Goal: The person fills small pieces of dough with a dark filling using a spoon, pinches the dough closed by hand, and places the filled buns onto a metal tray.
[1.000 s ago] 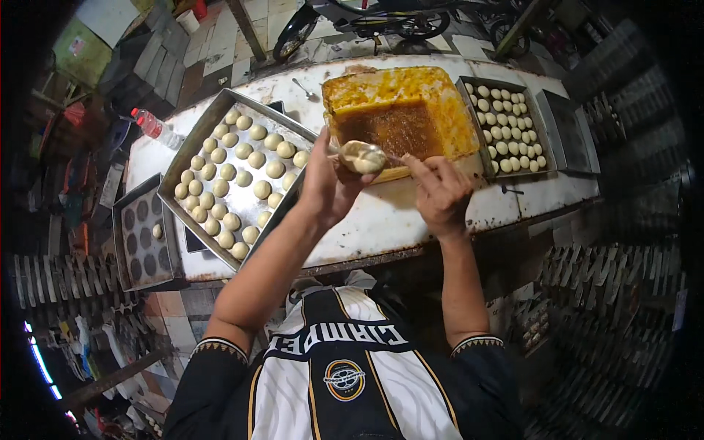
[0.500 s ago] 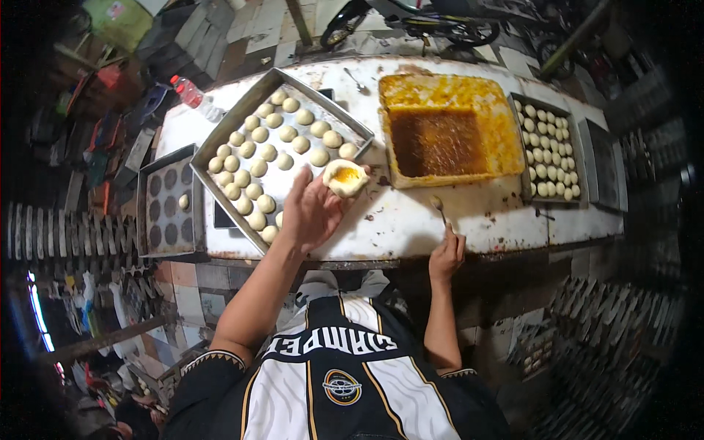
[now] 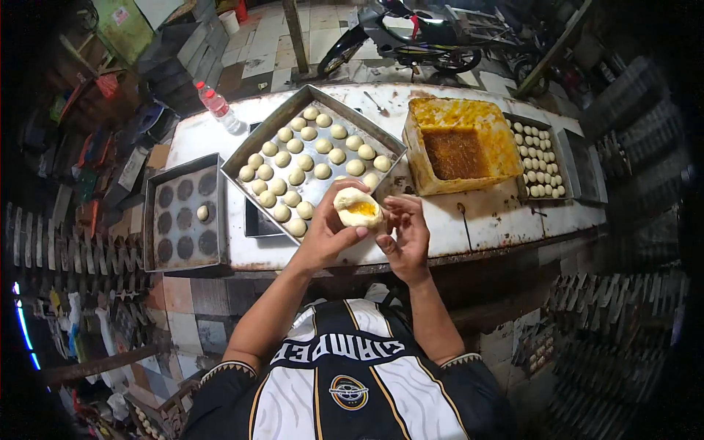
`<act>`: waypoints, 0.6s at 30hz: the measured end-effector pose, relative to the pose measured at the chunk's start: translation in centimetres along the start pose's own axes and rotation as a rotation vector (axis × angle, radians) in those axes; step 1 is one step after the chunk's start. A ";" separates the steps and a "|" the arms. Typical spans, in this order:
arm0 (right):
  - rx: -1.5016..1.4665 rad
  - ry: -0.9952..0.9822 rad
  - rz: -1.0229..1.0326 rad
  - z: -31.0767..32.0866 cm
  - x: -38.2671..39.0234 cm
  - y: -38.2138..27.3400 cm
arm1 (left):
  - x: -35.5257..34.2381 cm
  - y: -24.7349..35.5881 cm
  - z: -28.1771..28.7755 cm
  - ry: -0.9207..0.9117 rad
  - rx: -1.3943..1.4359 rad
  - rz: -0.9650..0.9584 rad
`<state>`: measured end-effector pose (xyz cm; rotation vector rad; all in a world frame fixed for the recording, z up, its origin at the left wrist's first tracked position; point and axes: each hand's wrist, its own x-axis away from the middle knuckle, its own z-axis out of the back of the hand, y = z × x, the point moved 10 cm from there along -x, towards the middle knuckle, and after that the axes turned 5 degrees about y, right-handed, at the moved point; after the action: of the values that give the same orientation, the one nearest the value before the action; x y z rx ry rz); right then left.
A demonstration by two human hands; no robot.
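In my left hand (image 3: 325, 240) lies a piece of dough (image 3: 345, 198), opened up with a yellow-orange filling (image 3: 361, 209) showing in its hollow. Fingers and thumb of that hand curve around it. My right hand (image 3: 408, 238) is close at the dough's right side, fingers apart and slightly bent, holding nothing; I cannot tell if a fingertip touches the dough. Just beyond my hands, a square metal tray (image 3: 240, 149) carries many round dough balls (image 3: 323, 146). A spoon (image 3: 463, 220) rests on the table to the right, below a filling-smeared tub (image 3: 469, 185) with dark orange filling inside.
The white table (image 3: 352, 257) has a second spoon (image 3: 376, 103) near its far edge. Plastic bottles (image 3: 220, 110) stand at the far left. A tray with round hollows (image 3: 222, 213) holds one dough ball. Another tray of dough balls (image 3: 539, 159) sits right. A motorbike (image 3: 418, 44) stands beyond.
My right hand has let go of the spoon, now on the table, and moved left to the dough. My left hand has brought the dough nearer to me. The view has shifted.
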<state>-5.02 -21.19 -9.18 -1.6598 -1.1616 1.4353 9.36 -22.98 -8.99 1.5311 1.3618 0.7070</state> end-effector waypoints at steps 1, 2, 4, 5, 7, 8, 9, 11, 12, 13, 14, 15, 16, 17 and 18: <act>-0.067 -0.013 0.006 -1.9 0.1 -0.2 | 0.5 2.0 0.3 -0.009 -0.091 -0.078; -0.087 -0.010 0.012 -3.5 0.3 -0.3 | 1.3 3.3 0.4 -0.040 -0.109 -0.106; -0.128 -0.024 0.012 -6.3 0.8 -0.7 | 2.8 6.1 1.2 -0.051 -0.259 -0.251; -0.178 -0.039 0.005 -7.9 1.1 -0.9 | 3.4 6.5 2.3 -0.052 -0.250 -0.254; -0.204 -0.028 0.011 -10.6 1.9 -1.9 | 4.9 8.6 3.3 -0.049 -0.551 -0.457; -0.265 0.005 -0.024 -11.5 2.3 -2.0 | 5.7 9.9 3.9 -0.011 -0.619 -0.528; -0.325 0.039 -0.060 -12.2 2.6 -1.8 | 5.9 10.2 4.6 -0.012 -0.604 -0.524; -0.396 0.099 -0.093 -13.2 3.5 -1.4 | 7.1 12.0 5.4 0.037 -0.595 -0.656; -0.421 0.127 -0.113 -13.5 3.8 -1.5 | 7.7 12.6 5.4 0.033 -0.589 -0.665; -0.452 0.152 -0.126 -13.9 3.7 -1.5 | 7.9 13.0 5.7 0.034 -0.582 -0.666; -0.459 0.171 -0.093 -14.0 3.4 -2.0 | 8.1 13.2 6.3 0.065 -0.562 -0.641; -0.456 0.169 -0.090 -14.0 3.2 -2.0 | 8.1 13.3 6.8 0.095 -0.545 -0.616; -0.425 0.161 -0.063 -13.7 2.9 -2.3 | 8.3 13.5 7.2 0.101 -0.523 -0.615; -0.396 0.152 -0.035 -13.3 2.4 -2.8 | 8.6 13.6 7.4 0.103 -0.526 -0.621; -0.361 0.158 -0.026 -12.8 1.8 -3.3 | 8.6 13.4 7.8 0.129 -0.529 -0.583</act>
<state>6.87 -17.27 -4.50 -1.9524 -1.4052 1.1003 23.77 -16.05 -1.31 0.6366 1.4697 0.7187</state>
